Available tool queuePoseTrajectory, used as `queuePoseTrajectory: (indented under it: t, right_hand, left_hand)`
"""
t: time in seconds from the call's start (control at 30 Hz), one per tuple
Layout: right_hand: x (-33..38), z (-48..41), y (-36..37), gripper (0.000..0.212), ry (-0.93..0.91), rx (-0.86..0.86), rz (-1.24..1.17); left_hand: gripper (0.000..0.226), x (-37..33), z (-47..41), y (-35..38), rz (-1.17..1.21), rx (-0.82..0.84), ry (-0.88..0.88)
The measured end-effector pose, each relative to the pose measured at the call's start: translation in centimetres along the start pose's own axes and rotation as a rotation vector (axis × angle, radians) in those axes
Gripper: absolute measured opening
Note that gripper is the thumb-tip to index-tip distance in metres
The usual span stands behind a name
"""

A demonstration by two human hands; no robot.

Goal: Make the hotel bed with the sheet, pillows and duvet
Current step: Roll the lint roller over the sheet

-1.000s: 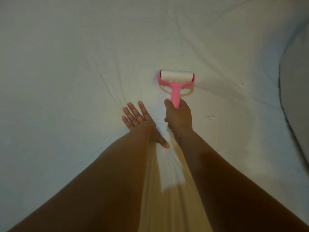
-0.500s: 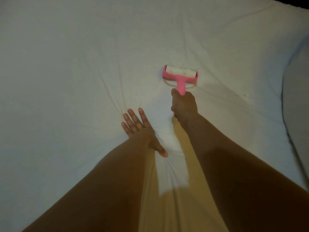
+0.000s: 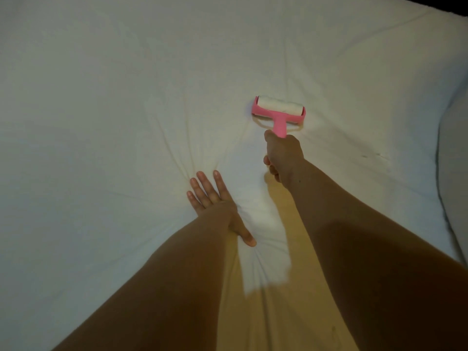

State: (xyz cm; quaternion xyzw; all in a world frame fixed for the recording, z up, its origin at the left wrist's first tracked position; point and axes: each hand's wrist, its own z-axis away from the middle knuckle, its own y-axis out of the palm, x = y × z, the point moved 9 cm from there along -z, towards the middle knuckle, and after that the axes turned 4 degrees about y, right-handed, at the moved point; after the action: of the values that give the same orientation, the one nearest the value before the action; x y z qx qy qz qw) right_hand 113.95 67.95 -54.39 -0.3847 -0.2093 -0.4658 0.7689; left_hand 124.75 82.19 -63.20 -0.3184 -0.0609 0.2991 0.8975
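A white sheet [image 3: 126, 122] covers the bed and fills nearly the whole view. Creases fan out from where my left hand [image 3: 215, 206] presses flat on it, fingers straight and spread. My right hand [image 3: 283, 155] grips the handle of a pink lint roller [image 3: 278, 112]. Its white roll lies on the sheet ahead of the hand, above and to the right of my left hand.
A second white layer or pillow edge [image 3: 453, 173] rises along the right side of the bed. A dark strip [image 3: 445, 6] shows past the bed's far right corner. A few small specks [image 3: 372, 155] lie on the sheet to the right of the roller.
My right hand has pushed the roller away from me along the sheet, then drawn it slightly back. My left hand has stayed pressed on the same spot.
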Motion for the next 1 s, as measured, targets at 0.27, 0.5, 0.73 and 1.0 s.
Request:
queuePoseTrajectory:
  t: [0.27,0.5,0.73,1.0]
  right_hand:
    - [-0.9,-0.4,0.6,0.022,0.012,0.008,0.011]
    - [-2.1,-0.8,1.2,0.03,0.006,-0.004,0.04]
    - [-3.0,-1.2,1.3,0.043,0.008,-0.006,0.074]
    - [-6.0,3.2,1.3,0.025,-0.036,0.064,0.109]
  left_hand:
    - [0.181,0.1,0.0,-0.4,0.034,-0.056,-0.01]
    - [0.181,0.1,0.3,-0.1,0.006,0.056,-0.013]
    - [0.179,-0.1,0.0,0.2,-0.028,0.036,0.031]
    - [0.18,0.2,-0.2,-0.5,-0.043,-0.032,0.045]
